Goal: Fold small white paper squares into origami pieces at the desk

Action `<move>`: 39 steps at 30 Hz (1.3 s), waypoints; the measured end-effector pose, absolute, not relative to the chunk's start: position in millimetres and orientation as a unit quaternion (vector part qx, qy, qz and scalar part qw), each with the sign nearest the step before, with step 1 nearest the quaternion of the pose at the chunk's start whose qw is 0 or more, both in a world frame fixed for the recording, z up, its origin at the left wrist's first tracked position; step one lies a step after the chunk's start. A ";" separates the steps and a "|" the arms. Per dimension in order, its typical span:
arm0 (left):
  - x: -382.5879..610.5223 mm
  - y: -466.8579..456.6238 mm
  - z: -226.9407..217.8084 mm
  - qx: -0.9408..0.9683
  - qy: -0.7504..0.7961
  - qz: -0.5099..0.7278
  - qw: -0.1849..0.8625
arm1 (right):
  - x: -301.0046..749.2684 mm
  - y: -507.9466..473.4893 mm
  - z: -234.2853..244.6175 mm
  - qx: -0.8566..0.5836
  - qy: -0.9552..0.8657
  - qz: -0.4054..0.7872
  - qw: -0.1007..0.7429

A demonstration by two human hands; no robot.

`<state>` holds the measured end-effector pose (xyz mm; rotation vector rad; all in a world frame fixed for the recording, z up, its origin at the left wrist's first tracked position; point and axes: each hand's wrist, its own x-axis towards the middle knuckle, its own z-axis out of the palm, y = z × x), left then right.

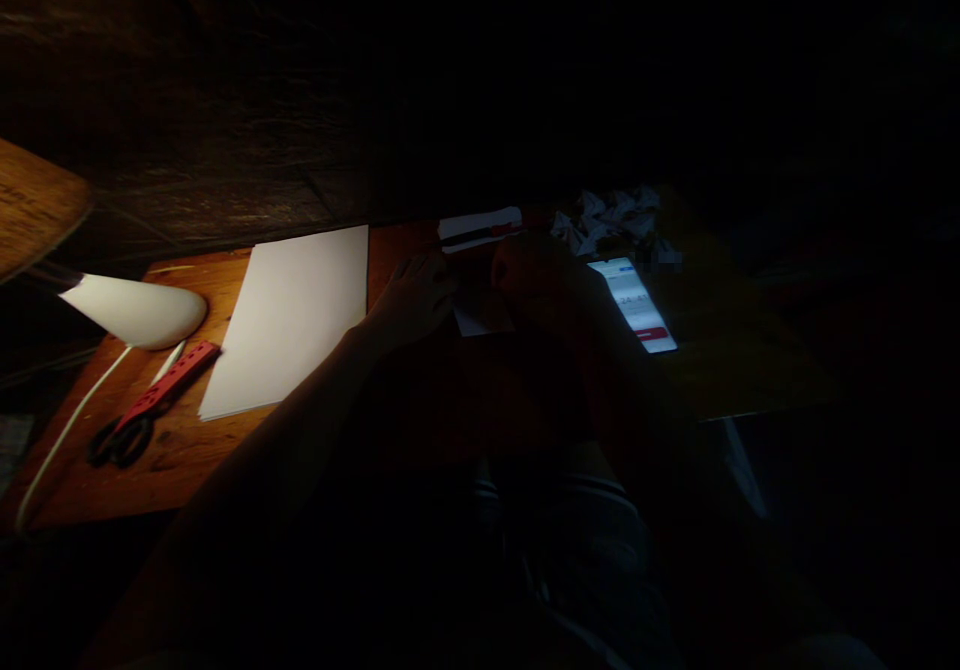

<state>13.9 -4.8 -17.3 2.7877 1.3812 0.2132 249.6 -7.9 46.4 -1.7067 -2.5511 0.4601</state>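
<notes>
White paper scrap (480,318) half-hidden between shadowed left hand (416,295), right hand (536,275).

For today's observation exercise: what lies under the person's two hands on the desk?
A small piece of white paper shows between the left hand and right hand. How far it runs beneath them is hidden by the hands and the darkness.

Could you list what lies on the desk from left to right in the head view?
Lamp → scissors → white paper stack → left hand → right hand → lit phone.
</notes>
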 end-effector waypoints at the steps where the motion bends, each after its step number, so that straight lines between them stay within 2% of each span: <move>1: 14.0 -5.0 -16.9 0.894 0.443 0.068 0.013 | 249.3 -8.3 45.5 -0.553 -0.821 0.141 0.027; 17: 8.5 -1.7 -23.7 0.895 0.438 0.087 0.011 | 247.7 1.8 31.0 -0.540 -0.825 0.151 0.072; 23: 11.6 -3.4 -20.7 0.890 0.444 0.101 0.030 | 246.1 -2.0 38.3 -0.556 -0.818 0.140 0.047; 29: 13.6 -9.1 -7.7 0.878 0.468 0.098 0.020 | 249.1 0.2 43.7 -0.550 -0.815 0.183 0.015; 39: 6.2 -9.4 -5.5 0.847 0.515 0.132 -0.004 | 247.8 -5.8 41.1 -0.566 -0.808 0.158 0.036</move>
